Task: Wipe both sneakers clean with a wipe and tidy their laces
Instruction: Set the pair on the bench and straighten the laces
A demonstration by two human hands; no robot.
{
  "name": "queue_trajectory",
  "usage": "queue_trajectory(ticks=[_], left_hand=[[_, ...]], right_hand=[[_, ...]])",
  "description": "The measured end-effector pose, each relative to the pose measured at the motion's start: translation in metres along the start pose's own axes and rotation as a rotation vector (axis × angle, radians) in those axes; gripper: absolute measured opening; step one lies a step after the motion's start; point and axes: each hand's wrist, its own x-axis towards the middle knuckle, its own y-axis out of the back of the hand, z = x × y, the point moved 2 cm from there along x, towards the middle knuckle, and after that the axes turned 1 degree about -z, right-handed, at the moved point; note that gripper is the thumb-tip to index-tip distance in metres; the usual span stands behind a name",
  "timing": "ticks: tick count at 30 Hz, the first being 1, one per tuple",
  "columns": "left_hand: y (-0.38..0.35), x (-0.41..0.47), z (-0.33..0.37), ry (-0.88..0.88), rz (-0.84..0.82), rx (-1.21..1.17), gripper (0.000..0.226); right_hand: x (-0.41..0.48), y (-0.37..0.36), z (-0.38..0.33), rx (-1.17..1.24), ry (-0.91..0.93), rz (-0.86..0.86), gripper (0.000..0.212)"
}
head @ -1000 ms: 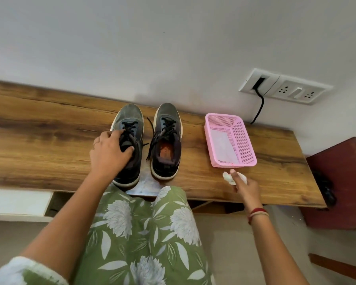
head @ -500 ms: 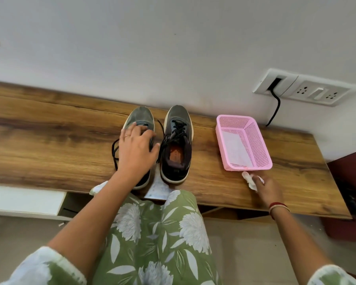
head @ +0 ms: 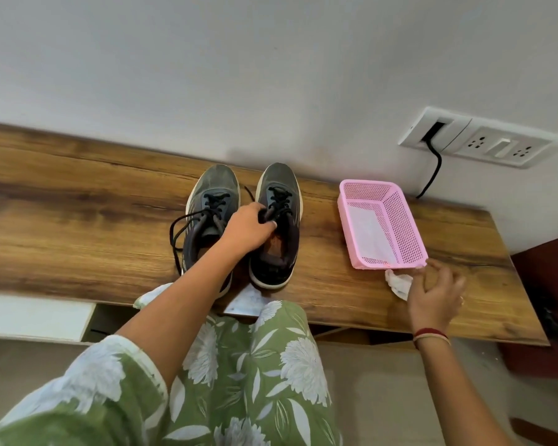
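Two dark grey sneakers with black laces stand side by side on the wooden shelf [head: 78, 226], toes toward the wall. The left sneaker [head: 211, 194] has loose laces trailing off its left side. My left hand [head: 247, 228] reaches across to the right sneaker [head: 279, 188] and grips its tongue and laces at the opening. A crumpled white wipe [head: 398, 283] lies on the shelf just in front of the pink basket. My right hand [head: 435, 297] hovers right beside the wipe with fingers spread and relaxed, holding nothing.
A pink mesh basket [head: 409, 233] with a white sheet inside stands right of the sneakers. A white socket panel [head: 484, 143] with a black cable sits on the wall above it. My knee in green floral cloth [head: 258, 365] is below the shelf edge. A dark red cabinet [head: 548, 284] stands at far right.
My left hand left the left sneaker and moved right onto the right sneaker's tongue. My right hand let go of the wipe, which now lies on the shelf.
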Motion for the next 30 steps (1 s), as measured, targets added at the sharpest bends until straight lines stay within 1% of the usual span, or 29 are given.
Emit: queue_trajectory(ticks=[1,3,6,9,11,12,13,14,15,17,19,21,24,27,30], left_hand=[[0.0,-0.001,-0.002,-0.021,0.003,0.028,0.05],[-0.001,-0.003,-0.007,-0.057,0.052,0.064,0.049],[-0.001,-0.011,-0.011,-0.098,0.158,0.055,0.042],[0.003,-0.018,-0.016,-0.128,0.221,0.019,0.033],[0.004,-0.023,-0.023,-0.138,0.233,0.006,0.029],[0.004,-0.026,-0.026,-0.146,0.238,0.009,0.028],[0.004,-0.029,-0.027,-0.154,0.244,0.023,0.026],[0.003,-0.032,-0.027,-0.163,0.253,0.057,0.025],[0.002,-0.035,-0.026,-0.173,0.262,0.113,0.026],[0.001,-0.038,-0.022,-0.199,0.277,0.262,0.029],[0.002,-0.036,-0.019,-0.209,0.274,0.376,0.03],[0.004,-0.034,-0.019,-0.22,0.28,0.406,0.024],[0.005,-0.033,-0.021,-0.236,0.3,0.407,0.015],[0.001,-0.036,-0.021,-0.253,0.292,0.462,0.015],[0.0,-0.04,-0.022,-0.263,0.266,0.505,0.017]], right_hand=[[-0.005,0.0,-0.014,0.067,0.052,0.015,0.028],[-0.016,-0.007,-0.044,0.215,0.17,-0.019,0.017],[-0.041,-0.022,-0.092,0.378,0.267,-0.172,0.018],[-0.066,-0.04,-0.131,0.421,0.27,-0.47,0.032],[-0.079,-0.053,-0.148,0.351,0.267,-0.705,0.051],[-0.084,-0.06,-0.154,0.302,0.272,-0.788,0.061],[-0.089,-0.066,-0.158,0.248,0.287,-0.836,0.068],[-0.093,-0.072,-0.162,0.187,0.316,-0.842,0.071],[-0.096,-0.077,-0.164,0.123,0.367,-0.805,0.069],[-0.101,-0.082,-0.167,-0.004,0.49,-0.673,0.062],[-0.103,-0.084,-0.169,-0.107,0.603,-0.579,0.056],[-0.102,-0.084,-0.169,-0.155,0.687,-0.549,0.054],[-0.096,-0.082,-0.165,-0.102,0.705,-0.559,0.053],[-0.092,-0.081,-0.158,-0.029,0.74,-0.572,0.051],[-0.089,-0.08,-0.15,0.063,0.764,-0.545,0.046]])
